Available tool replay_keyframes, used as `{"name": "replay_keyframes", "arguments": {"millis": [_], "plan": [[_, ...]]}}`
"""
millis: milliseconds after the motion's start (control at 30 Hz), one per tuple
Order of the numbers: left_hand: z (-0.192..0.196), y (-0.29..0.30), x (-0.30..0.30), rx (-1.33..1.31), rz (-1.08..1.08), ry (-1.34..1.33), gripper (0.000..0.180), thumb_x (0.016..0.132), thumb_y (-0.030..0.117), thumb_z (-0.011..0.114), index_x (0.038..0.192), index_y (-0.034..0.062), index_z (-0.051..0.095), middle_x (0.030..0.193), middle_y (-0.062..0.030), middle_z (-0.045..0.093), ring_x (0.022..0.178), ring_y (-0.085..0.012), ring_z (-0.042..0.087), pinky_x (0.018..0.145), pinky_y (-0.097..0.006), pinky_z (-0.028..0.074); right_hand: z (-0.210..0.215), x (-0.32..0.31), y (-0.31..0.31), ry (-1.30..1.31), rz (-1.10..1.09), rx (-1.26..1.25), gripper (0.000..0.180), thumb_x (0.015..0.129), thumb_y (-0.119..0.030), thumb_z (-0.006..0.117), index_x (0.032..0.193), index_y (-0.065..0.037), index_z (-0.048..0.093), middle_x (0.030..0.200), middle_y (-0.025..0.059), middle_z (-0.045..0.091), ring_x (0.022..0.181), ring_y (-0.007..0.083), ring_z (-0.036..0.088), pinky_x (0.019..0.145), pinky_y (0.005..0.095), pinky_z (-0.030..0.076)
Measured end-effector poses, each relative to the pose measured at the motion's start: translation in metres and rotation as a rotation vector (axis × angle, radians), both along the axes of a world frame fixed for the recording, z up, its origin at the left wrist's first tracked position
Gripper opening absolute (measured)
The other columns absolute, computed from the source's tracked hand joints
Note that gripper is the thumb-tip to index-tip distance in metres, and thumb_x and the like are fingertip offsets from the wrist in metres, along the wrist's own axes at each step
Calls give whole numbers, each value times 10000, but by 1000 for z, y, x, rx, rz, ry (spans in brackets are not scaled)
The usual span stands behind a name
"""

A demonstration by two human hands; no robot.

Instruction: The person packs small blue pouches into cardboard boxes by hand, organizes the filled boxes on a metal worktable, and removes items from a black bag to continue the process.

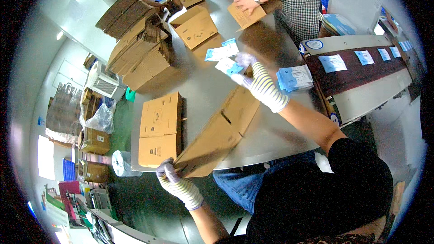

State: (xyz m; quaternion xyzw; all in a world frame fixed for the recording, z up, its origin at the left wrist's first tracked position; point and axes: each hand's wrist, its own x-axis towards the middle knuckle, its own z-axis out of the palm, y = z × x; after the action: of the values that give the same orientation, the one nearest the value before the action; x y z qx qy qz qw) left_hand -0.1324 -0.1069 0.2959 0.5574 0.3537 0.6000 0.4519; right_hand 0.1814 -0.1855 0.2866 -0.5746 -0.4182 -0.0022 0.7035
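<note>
So both hands are on the same flattened carton (221,129), which slants across in front of the person, over the near side of the metal bench (199,95). The left hand (174,183), in a striped glove, is clamped on its near lower corner, right around the bench's front edge. The right hand (260,83), same sort of glove, is up at the far end, thumb and fingers pinching the cardboard between them. Just left of it there's a folded carton (158,129) lying flat. A few loose blue-and-white packets (221,53) sit right past the right hand, and a neat packet pile (294,79) is off to its right, next to a conveyor (348,86) with more packets spaced along a dark belt. Further back there's an open box (195,30), plus a big messy cardboard stack (140,56) on the left. Across the bench, a co-worker's hand (245,1) rests on another box (246,16).
</note>
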Motion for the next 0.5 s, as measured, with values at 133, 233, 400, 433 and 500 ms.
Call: {"name": "replay_keyframes", "arguments": {"millis": [133,233,400,433,500], "plan": [[-14,13,-17,-93,71,-142,108,862,140,662,890,80,576,834,-42,619,783,-143,560,792,-296,449,22,-15,-12,-132,249,-87,610,822,-156,707,1348,-32,422,1331,109,489,1228,213,451,1043,346,352],[-4,7,-5,-109,105,-51,113,866,142,662,900,78,575,831,-45,618,775,-144,556,786,-298,450,10,-2,-5,-78,262,-144,643,823,-160,705,1372,-35,395,1361,114,471,1254,216,437,1061,347,335],[-1,19,-12,-160,193,-32,154,884,195,642,914,64,567,860,-56,603,804,-155,543,800,-312,438,14,-10,-1,-206,264,-195,698,813,-154,717,1398,-38,353,1417,117,425,1281,213,418,1072,347,326],[-3,23,-16,-180,197,-19,163,885,202,640,926,62,568,866,-54,600,811,-156,541,803,-315,436,13,-12,0,-244,233,-191,699,810,-153,720,1394,-36,355,1397,119,441,1265,219,431,1065,349,334],[0,23,-2,-207,172,-19,185,890,217,633,964,59,570,863,-41,586,817,-153,532,800,-315,433,12,-6,0,-295,175,-192,699,807,-152,723,1390,-35,357,1377,120,458,1248,224,445,1058,350,342]]}}
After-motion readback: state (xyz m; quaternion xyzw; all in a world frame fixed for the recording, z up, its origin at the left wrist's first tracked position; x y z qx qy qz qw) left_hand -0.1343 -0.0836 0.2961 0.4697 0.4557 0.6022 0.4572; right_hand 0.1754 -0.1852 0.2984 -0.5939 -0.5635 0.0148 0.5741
